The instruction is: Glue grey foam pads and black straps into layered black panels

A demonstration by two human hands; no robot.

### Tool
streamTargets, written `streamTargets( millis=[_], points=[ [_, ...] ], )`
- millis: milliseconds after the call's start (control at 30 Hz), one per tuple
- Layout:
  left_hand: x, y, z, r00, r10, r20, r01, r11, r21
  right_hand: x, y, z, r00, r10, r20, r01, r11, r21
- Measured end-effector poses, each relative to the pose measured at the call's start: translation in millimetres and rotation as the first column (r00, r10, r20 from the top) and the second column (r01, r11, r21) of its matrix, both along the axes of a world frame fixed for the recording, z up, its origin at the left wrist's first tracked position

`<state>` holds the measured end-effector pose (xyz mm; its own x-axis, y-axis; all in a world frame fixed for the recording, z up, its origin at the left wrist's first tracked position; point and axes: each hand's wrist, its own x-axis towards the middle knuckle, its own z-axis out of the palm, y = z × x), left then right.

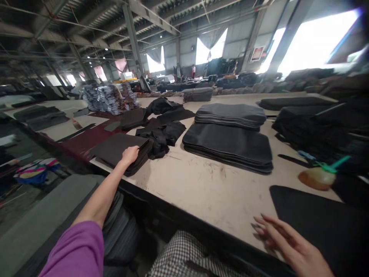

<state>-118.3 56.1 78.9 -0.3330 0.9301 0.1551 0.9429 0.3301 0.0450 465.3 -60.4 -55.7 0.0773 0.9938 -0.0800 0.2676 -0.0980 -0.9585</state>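
My left hand [130, 155] reaches out to a pile of dark brown-black flat sheets [115, 146] at the table's front edge. Its fingers are closed at the corner of the top sheet. Low on the right, my right hand [294, 240] hovers over the table with fingers stretched out and nothing in them. Beside it lies a single black sheet with a rounded corner [319, 223]. Two neat stacks of black rounded sheets stand mid-table, the nearer stack [227, 144] in front of the farther stack [230, 112].
A translucent container with brown contents and a green-handled tool [317, 177] sits at the right. Crumpled black cloth [161, 136] lies past the left pile. Bundled grey pieces [109, 98] stand farther back. More grey sheets [121, 227] are piled below the table edge [184, 217].
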Motion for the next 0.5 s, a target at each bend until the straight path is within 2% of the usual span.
streamTargets(
  millis=[133, 200, 233, 267, 300, 367, 433, 500],
  points=[
    [48, -19, 27.4, 0.994, -0.074, -0.075, 0.079, 0.995, 0.069, -16, -10, 0.5, 0.991, 0.048, -0.122, -0.055, 0.997, -0.053],
    [77, -30, 47.3, 0.982, -0.183, -0.052, 0.189, 0.971, 0.145, -27, -10, 0.4, 0.981, 0.099, -0.167, -0.109, 0.993, -0.055],
    [92, -36, 59.1, 0.96, -0.281, 0.008, 0.272, 0.937, 0.219, -33, -9, 0.4, 0.974, 0.129, -0.189, -0.141, 0.989, -0.052],
    [105, -42, 71.6, 0.911, -0.4, 0.096, 0.352, 0.879, 0.321, -38, -8, 0.4, 0.964, 0.161, -0.211, -0.174, 0.984, -0.046],
    [118, -49, 84.2, 0.824, -0.529, 0.203, 0.405, 0.8, 0.442, -43, -6, 0.2, 0.954, 0.187, -0.234, -0.201, 0.979, -0.037],
    [139, -64, 105.9, 0.594, -0.704, 0.389, 0.365, 0.667, 0.649, -50, -2, -0.2, 0.942, 0.187, -0.278, -0.201, 0.979, -0.023],
    [155, -75, 118.3, 0.436, -0.752, 0.494, 0.236, 0.625, 0.744, -52, 0, -0.1, 0.941, 0.11, -0.319, -0.128, 0.991, -0.036],
    [165, -79, 119.9, 0.364, -0.755, 0.545, 0.144, 0.624, 0.768, -51, 0, 2.2, 0.946, -0.007, -0.325, -0.01, 0.999, -0.052]
  ],
)
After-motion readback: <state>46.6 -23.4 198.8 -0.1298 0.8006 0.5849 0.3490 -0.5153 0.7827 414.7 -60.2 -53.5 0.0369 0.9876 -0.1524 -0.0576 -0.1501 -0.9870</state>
